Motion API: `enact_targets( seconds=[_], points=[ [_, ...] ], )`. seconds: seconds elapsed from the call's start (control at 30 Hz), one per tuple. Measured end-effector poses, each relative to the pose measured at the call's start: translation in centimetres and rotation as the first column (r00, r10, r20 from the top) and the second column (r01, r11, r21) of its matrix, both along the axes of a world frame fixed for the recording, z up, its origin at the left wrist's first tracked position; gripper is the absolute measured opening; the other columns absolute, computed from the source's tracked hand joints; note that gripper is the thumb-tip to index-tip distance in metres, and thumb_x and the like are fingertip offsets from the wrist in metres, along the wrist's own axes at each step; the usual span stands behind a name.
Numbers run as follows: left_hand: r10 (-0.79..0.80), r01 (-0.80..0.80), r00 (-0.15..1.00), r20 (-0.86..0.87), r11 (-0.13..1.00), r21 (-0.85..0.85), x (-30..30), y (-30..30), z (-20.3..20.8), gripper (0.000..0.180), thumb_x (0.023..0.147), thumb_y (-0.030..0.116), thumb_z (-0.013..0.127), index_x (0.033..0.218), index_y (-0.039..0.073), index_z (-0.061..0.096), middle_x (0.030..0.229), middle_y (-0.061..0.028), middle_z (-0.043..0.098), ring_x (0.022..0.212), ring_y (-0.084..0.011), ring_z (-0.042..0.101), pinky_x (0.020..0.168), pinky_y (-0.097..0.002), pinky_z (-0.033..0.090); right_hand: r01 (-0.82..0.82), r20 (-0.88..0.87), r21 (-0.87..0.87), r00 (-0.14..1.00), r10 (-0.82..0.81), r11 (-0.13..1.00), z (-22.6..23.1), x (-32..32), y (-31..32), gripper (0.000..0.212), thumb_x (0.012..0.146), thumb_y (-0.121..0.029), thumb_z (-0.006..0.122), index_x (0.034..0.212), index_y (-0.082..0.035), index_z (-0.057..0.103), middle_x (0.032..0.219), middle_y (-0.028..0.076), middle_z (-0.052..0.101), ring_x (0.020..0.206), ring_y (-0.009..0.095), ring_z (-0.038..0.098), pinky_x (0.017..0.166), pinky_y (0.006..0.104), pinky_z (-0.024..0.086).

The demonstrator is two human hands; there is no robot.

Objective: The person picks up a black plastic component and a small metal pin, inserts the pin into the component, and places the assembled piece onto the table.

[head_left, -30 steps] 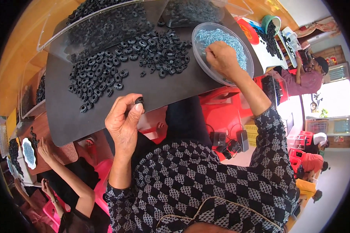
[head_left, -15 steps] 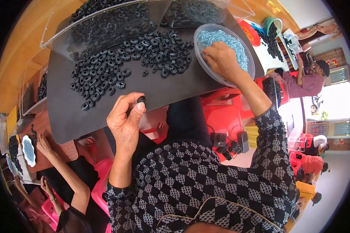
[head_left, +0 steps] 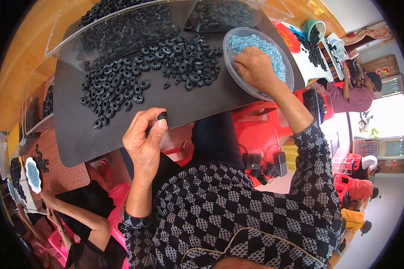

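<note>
My left hand [head_left: 143, 136], just off the table's near edge, pinches a small black plastic piece [head_left: 162, 115] between thumb and fingertips. Over a round clear plastic tub [head_left: 229, 58] at the table's right side is my right hand [head_left: 256, 67]. Its fingers curl down into the tiny silvery-blue bits [head_left: 274, 58] that fill it, perhaps small springs. The fingertips are hidden, so whatever they hold cannot be seen. A loose pile of similar black plastic pieces [head_left: 116, 83] spreads across the dark table [head_left: 188, 101], left of the tub.
Clear bins [head_left: 134, 36] full of black pieces line the table's far side. A red stool [head_left: 258, 130] with black adapters and cables stands below the right side. To the left, another person's arm [head_left: 76, 210] is near a white dish [head_left: 33, 175]. Other people sit at the right.
My right hand has shifted slightly within the tub, its fingers more curled. The left hand keeps its pinch almost unmoved. At the left, the other person's hand has drawn back from the brown table.
</note>
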State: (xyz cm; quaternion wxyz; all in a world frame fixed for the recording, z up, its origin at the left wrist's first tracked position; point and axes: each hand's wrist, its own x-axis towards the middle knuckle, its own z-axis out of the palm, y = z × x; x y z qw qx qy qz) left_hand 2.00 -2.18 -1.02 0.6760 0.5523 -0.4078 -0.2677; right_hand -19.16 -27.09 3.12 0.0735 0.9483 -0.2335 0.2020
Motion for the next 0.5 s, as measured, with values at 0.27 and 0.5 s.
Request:
enact_targets(
  seconds=[0.27,0.5],
  points=[
    [0.016,-0.016,0.999,-0.03,1.0,-0.013,-0.3,-0.2,0.3,0.014,0.082,0.003,0.064,0.094,-0.003,0.063,0.078,-0.0009,0.055,0.068,-0.0078,0.051,0.063,-0.0201,0.042,-0.039,-0.025,0.018,0.999,0.04,0.999,0.1,0.5,-0.2,0.009,0.072,-0.014,0.065,0.072,-0.005,0.06,0.075,0.012,0.057,0.077,0.032,0.056,0.069,0.0425,0.047],
    [0.027,-0.027,1.0,0.007,1.0,-0.003,-0.1,-0.2,-0.2,0.014,0.081,0.004,0.065,0.094,-0.002,0.064,0.075,-0.0004,0.053,0.067,-0.0078,0.05,0.062,-0.02,0.041,0.035,0.068,0.087,0.997,-0.041,0.996,0.2,-0.1,-0.6,0.013,0.079,-0.014,0.057,0.073,-0.002,0.061,0.074,0.015,0.059,0.074,0.032,0.058,0.067,0.043,0.047]
  ],
)
